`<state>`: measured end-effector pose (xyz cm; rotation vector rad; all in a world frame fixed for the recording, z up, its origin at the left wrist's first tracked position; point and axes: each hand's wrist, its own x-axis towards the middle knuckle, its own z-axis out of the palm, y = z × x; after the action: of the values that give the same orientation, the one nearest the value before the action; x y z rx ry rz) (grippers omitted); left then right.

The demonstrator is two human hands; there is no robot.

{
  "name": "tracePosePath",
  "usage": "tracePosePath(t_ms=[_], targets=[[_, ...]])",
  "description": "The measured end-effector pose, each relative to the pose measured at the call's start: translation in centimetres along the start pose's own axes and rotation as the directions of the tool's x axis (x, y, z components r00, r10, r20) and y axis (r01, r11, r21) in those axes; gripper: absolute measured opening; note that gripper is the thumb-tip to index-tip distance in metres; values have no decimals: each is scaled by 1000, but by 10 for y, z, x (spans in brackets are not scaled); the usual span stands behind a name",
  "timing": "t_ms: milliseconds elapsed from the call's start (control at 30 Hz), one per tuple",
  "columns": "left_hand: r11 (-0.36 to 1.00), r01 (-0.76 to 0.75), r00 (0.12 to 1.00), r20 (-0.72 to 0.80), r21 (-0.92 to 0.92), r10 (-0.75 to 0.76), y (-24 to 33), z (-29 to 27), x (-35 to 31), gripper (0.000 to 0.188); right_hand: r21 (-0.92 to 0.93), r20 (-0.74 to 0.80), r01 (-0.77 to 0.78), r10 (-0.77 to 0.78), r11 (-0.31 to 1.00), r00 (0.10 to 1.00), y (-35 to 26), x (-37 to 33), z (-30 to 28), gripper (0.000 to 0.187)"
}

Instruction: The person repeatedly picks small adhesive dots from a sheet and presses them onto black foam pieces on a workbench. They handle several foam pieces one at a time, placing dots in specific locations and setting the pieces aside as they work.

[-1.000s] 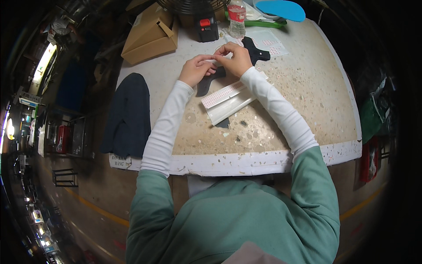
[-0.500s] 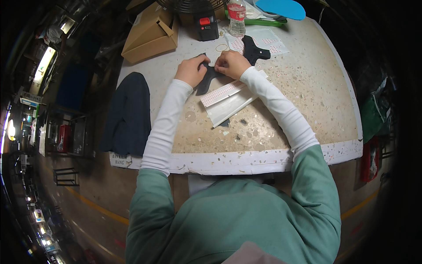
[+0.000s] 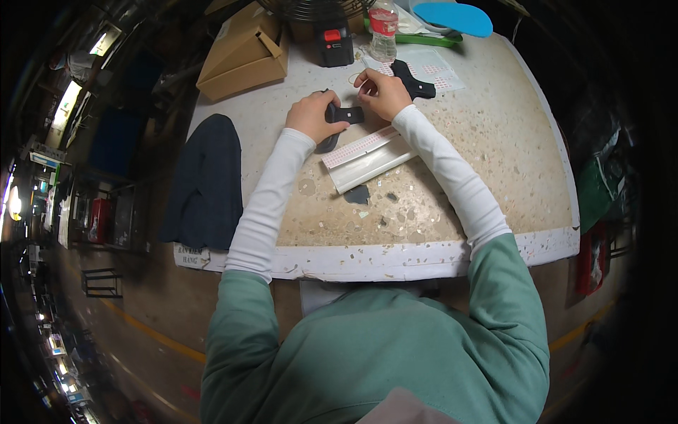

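Left hand was gripping a black piece on the desk, white square already on it like the other piece; right hand curled nearby, couldn't tell if holding anything. Plenty left on the red-printed strip.

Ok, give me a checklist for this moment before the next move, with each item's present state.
1. Left hand on the near dark piece: ok, thumb and fingers around it.
2. Small white mark visible on that piece: ok.
3. Right hand free of small items: cannot tell, too small to make out at the fingertips.
4. Far dark piece clear of the left hand: ok, it lies beyond the right hand.
5. Tabletop unmarked: not ok, flecks and patches show across it.
6. Bottle upright: ok.
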<state>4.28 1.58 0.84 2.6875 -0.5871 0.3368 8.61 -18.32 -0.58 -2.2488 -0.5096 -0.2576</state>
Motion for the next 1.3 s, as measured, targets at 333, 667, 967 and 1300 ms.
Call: tracePosePath(t_ms=[333,667,967,1300], targets=[[994,84,996,-21,-72,-86,-6,2,5,32,-34,116,121,-117,992,986,-15,-13,15,49],[992,38,998,51,123,-44,9,2,-1,38,-287,-22,112,-123,951,992,-23,-18,16,46],[989,88,995,-57,118,-82,5,7,3,26,117,143,-42,25,992,989,-13,-8,7,40],[995,30,999,-19,90,-28,5,5,-1,23,-31,-69,120,-122,992,990,-5,-9,18,56]])
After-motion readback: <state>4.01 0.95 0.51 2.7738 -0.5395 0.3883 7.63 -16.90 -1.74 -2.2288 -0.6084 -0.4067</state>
